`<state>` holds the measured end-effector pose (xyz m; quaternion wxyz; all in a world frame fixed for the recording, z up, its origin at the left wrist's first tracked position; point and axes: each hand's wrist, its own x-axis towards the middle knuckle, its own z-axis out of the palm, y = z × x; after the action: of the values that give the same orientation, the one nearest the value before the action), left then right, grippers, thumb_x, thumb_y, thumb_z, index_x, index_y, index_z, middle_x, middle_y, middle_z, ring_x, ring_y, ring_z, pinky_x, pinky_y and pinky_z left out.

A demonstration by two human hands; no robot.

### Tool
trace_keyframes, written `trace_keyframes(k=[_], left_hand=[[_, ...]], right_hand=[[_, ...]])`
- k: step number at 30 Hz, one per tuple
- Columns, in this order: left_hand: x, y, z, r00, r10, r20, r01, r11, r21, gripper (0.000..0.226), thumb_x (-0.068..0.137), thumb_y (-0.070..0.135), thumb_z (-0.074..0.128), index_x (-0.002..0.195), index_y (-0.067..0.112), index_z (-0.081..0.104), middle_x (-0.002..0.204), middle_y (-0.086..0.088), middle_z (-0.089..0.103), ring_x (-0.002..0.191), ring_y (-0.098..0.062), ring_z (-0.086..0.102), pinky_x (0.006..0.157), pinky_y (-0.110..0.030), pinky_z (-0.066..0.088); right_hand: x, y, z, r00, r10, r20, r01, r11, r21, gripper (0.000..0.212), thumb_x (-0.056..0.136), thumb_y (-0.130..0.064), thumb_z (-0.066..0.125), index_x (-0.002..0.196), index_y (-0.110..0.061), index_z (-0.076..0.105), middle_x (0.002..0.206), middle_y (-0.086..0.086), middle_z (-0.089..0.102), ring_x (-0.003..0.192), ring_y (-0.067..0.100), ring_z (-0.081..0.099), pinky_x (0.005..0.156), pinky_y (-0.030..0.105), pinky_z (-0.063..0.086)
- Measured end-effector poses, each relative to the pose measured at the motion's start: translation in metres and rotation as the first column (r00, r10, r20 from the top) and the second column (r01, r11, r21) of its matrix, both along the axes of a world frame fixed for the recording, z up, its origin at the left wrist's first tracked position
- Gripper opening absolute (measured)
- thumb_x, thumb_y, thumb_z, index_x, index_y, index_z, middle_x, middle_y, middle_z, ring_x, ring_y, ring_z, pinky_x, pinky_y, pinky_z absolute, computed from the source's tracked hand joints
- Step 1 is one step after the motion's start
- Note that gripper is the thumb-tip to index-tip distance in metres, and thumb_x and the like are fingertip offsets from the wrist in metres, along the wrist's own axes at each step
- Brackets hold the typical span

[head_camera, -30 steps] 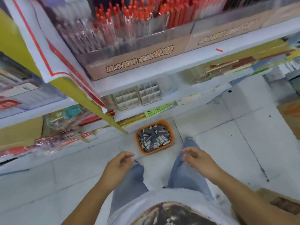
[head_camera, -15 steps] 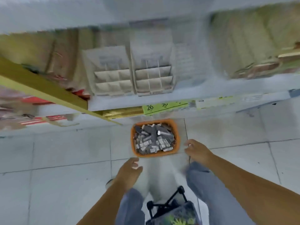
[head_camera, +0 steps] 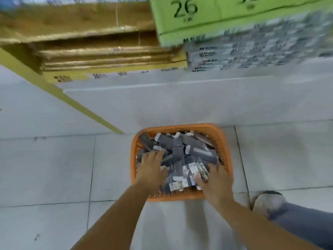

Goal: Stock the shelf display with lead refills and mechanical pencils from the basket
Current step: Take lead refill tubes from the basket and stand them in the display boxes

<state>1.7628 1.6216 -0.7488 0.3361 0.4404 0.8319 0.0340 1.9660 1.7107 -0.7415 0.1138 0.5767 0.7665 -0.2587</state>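
While a pale grey tiled floor [head_camera: 54,168] spreads below a white shelf base [head_camera: 180,98] bearing a green price label [head_camera: 198,20] marked 26, a rectangular orange plastic basket [head_camera: 226,147] sits on the tiles near the shelf, heaped with small dark grey lead-refill packets [head_camera: 182,150]. The person's left hand [head_camera: 153,168] lies flat, fingers straight, on the heap; the right hand [head_camera: 215,181] bends over white-labelled packets at the near right corner, its grip lost to blur.

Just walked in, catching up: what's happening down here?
A person bends over an orange basket on the tiled floor, both hands in its pile of small grey packs. The left hand lies spread on the packs; the right hand is at the near corner, its grip unclear. Nothing is lifted out yet.
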Motion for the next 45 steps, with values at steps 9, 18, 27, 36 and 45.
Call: trace_keyframes(k=[9,18,27,36,45], left_hand=[[0.012,-0.009,-0.017,0.968,0.241,0.074,-0.25,0.955,0.156,0.069,0.08,0.046,0.078,0.14,0.026,0.051,0.143,-0.003,0.046,0.135,-0.026,0.038,0.114,-0.04,0.033],[0.015,-0.023,-0.022,0.962,0.272,0.021,-0.271,0.939,0.212,0.043,0.089,0.026,0.07,0.129,0.034,0.055,0.136,0.005,0.054,0.121,-0.019,0.052,0.099,-0.033,0.045],[0.011,-0.018,0.024,0.878,0.457,0.144,-0.479,0.833,0.277,0.013,0.098,0.022,0.059,0.106,0.032,0.057,0.113,0.008,0.068,0.089,-0.011,0.062,0.071,-0.029,0.049],[0.02,0.007,0.182,0.458,0.321,0.829,-0.781,0.591,0.203,0.032,0.087,0.028,0.066,0.104,0.011,0.045,0.069,0.0,0.065,0.067,-0.02,0.064,0.082,-0.052,0.059],[0.025,-0.008,0.317,0.353,0.057,0.934,-0.803,0.531,0.271,0.037,0.057,0.037,0.096,0.081,0.019,0.074,0.071,-0.003,0.057,0.054,-0.011,0.046,0.047,-0.02,0.037]], right_hand=[[-0.008,-0.008,-0.024,0.978,-0.103,-0.182,0.094,0.994,-0.057,0.03,0.086,-0.034,0.068,0.109,-0.018,0.056,0.104,0.002,0.062,0.093,0.021,0.058,0.081,0.035,0.049],[-0.002,0.01,-0.005,0.767,-0.374,-0.521,0.098,0.871,-0.481,0.022,0.086,-0.029,0.071,0.104,-0.034,0.06,0.099,-0.014,0.071,0.083,-0.001,0.068,0.074,0.023,0.052],[-0.001,0.018,0.04,0.698,-0.427,-0.575,0.028,0.818,-0.575,0.029,0.082,-0.033,0.074,0.103,-0.043,0.058,0.099,-0.016,0.065,0.072,0.0,0.07,0.054,0.018,0.052],[-0.026,0.041,0.183,0.536,-0.311,-0.784,-0.125,0.89,-0.439,0.035,0.079,-0.03,0.078,0.109,-0.038,0.062,0.09,-0.004,0.073,0.065,0.023,0.071,0.049,0.028,0.052],[-0.047,0.006,0.31,0.421,-0.013,-0.907,-0.33,0.929,-0.167,0.032,0.086,-0.032,0.07,0.102,-0.02,0.045,0.111,0.002,0.061,0.082,0.023,0.068,0.059,0.031,0.052]])
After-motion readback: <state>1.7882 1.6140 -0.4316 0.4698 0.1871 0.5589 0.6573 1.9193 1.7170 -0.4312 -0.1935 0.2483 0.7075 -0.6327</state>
